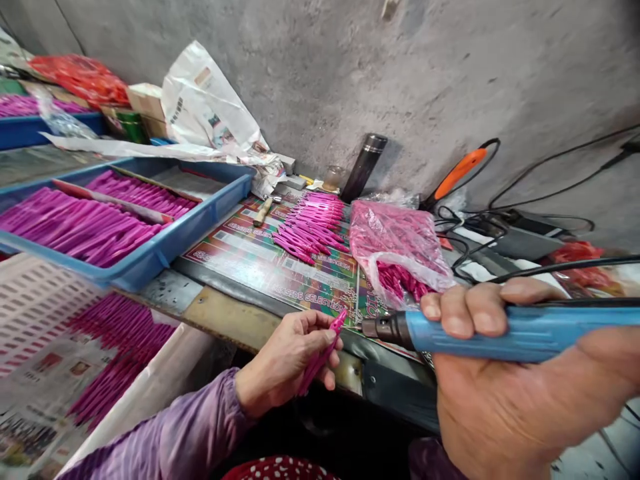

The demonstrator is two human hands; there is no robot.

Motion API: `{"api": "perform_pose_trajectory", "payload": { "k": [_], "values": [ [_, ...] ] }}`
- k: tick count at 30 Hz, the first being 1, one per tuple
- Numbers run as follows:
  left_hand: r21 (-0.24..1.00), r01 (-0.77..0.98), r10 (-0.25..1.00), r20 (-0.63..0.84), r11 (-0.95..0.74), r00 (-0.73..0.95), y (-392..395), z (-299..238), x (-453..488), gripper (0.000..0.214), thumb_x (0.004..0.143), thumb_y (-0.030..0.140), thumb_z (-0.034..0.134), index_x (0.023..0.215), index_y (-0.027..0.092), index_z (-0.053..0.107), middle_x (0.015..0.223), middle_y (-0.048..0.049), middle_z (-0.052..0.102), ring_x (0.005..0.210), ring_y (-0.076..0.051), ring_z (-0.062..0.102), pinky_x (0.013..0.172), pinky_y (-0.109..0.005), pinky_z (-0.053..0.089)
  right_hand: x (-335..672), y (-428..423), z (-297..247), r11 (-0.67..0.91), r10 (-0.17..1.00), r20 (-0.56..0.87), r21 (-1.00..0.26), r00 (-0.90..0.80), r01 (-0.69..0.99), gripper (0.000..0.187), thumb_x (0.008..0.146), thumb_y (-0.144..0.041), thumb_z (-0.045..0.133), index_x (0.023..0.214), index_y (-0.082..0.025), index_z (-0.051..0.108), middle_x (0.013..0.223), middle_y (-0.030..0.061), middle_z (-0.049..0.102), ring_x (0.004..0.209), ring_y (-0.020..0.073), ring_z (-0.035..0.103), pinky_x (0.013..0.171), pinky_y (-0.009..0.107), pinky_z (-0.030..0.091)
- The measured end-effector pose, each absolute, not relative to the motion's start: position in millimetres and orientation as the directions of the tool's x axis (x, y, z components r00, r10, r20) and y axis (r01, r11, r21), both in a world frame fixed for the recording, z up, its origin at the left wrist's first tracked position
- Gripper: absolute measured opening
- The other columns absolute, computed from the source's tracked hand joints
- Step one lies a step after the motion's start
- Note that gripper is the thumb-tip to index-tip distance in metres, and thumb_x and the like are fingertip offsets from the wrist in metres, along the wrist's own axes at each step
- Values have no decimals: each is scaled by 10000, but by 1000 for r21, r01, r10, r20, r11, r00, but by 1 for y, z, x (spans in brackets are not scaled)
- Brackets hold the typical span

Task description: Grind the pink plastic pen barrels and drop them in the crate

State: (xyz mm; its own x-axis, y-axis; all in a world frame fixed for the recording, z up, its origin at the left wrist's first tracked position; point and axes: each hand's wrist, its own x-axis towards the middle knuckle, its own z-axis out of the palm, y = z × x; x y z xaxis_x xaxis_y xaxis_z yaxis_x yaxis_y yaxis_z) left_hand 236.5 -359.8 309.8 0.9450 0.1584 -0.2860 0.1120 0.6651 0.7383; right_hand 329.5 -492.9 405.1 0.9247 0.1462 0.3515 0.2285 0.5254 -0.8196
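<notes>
My left hand (pixel 300 357) is closed around a slender pink pointed piece (pixel 320 360), tilted with its narrow tip up and to the right. My right hand (pixel 510 387) wraps round a blue electric screwdriver (pixel 490 331) with a black nose. The screwdriver lies almost level and points left. Its bit end comes close to the pink piece's tip; whether they touch I cannot tell. Beyond my hands, a row of similar pink pieces (pixel 315 227) lies on a printed sheet (pixel 250 267). Beside it is a clear plastic bag (pixel 395 230) filled with more pink pieces.
A blue divided tray (pixel 200 227) of pink pieces stands at left. Below it are a white basket (pixel 45 307) and pink pieces (pixel 120 353) over newspaper. A black flask (pixel 365 163), a small wooden-handled tool (pixel 263 211), an orange-handled tool (pixel 460 172) and cables (pixel 540 193) sit near the wall.
</notes>
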Motion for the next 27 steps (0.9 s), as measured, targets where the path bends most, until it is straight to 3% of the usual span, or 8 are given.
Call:
{"api": "perform_pose_trajectory", "payload": {
  "k": [4, 9, 14, 19, 27],
  "values": [
    [732, 115, 141, -279, 671, 950, -367, 312, 234, 440, 628, 387, 910, 835, 140, 611, 722, 1, 634, 515, -86, 568, 410, -196, 491, 330, -496, 401, 511, 148, 330, -833, 932, 213, 613, 566, -818, 806, 684, -257, 587, 490, -80, 447, 439, 125, 425, 485, 321, 462],
    [752, 135, 130, -283, 645, 950, -370, 309, 231, 402, 674, 392, 880, 853, 135, 628, 711, 0, 633, 495, -84, 572, 405, -185, 467, 330, -497, 397, 527, 139, 322, -825, 936, 206, 594, 611, -785, 810, 699, -249, 571, 493, -84, 439, 446, 114, 421, 491, 298, 468],
    [740, 123, 137, -280, 662, 950, -372, 310, 231, 425, 650, 385, 904, 857, 134, 631, 738, -9, 639, 542, -87, 564, 419, -196, 504, 330, -497, 391, 560, 150, 303, -810, 941, 172, 576, 598, -760, 833, 713, -252, 586, 508, -79, 432, 469, 123, 422, 511, 309, 473],
    [736, 122, 134, -279, 666, 951, -372, 312, 230, 447, 635, 396, 916, 853, 133, 628, 708, 1, 636, 533, -83, 557, 413, -191, 505, 329, -499, 386, 560, 159, 298, -813, 941, 162, 544, 676, -753, 791, 722, -251, 586, 520, -76, 432, 494, 118, 425, 551, 302, 485],
    [744, 146, 121, -293, 653, 949, -373, 311, 227, 427, 651, 390, 902, 854, 137, 624, 723, 3, 641, 486, -75, 560, 407, -193, 481, 330, -499, 385, 544, 133, 298, -819, 945, 182, 540, 663, -756, 789, 726, -259, 589, 521, -72, 418, 490, 129, 414, 526, 312, 483]
  ]
}}
